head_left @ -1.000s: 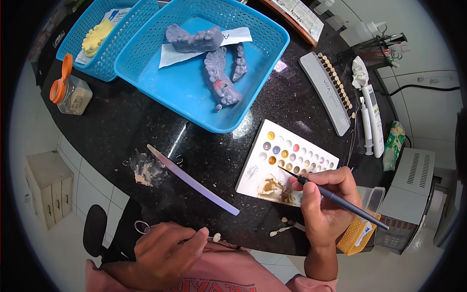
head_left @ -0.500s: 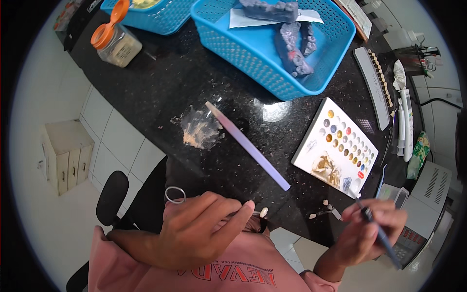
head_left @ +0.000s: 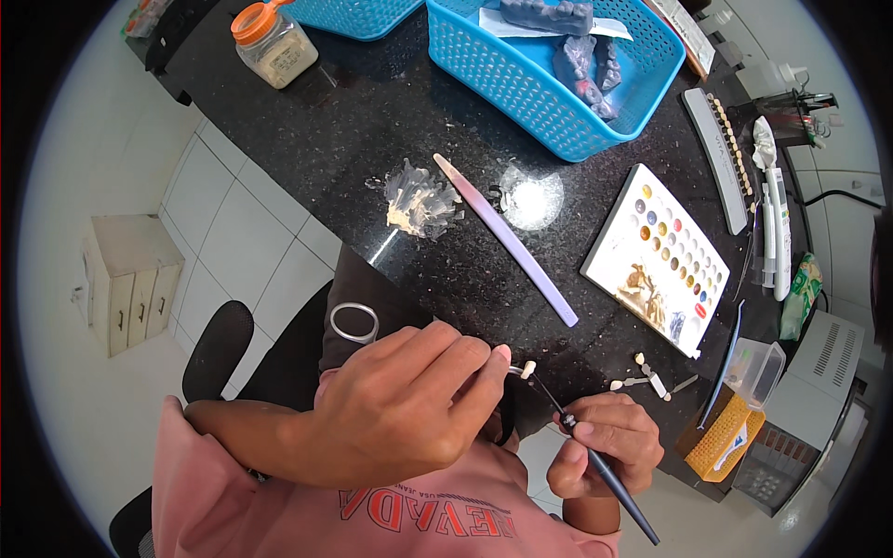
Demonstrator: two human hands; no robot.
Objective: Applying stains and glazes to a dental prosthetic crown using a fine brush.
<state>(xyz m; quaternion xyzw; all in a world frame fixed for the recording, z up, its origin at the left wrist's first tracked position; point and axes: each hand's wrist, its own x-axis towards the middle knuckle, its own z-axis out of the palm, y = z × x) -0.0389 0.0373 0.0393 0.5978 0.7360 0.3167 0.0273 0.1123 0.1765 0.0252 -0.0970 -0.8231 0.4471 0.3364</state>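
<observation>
Tooth crown (head_left: 528, 369) looks light, likely brittle; best held by the ring-handled clamp (head_left: 515, 370) the left hand (head_left: 409, 400) grips; the right hand (head_left: 614, 445) pinches a paintbrush (head_left: 611, 482).

Orange-lidded jar (head_left: 279, 56), beige cabinet (head_left: 136, 285), black armrest (head_left: 219, 350)

Close to the near edge of the desk (head_left: 372, 112), a small cream-coloured tooth (head_left: 528, 369) is sitting at the end of a slim silvery holder (head_left: 514, 370), mostly hidden. A slender dark blue-grey brush (head_left: 609, 478) is slanting up leftward, its fine black tip meeting or almost meeting the tooth; actual contact is staying unclear.
</observation>
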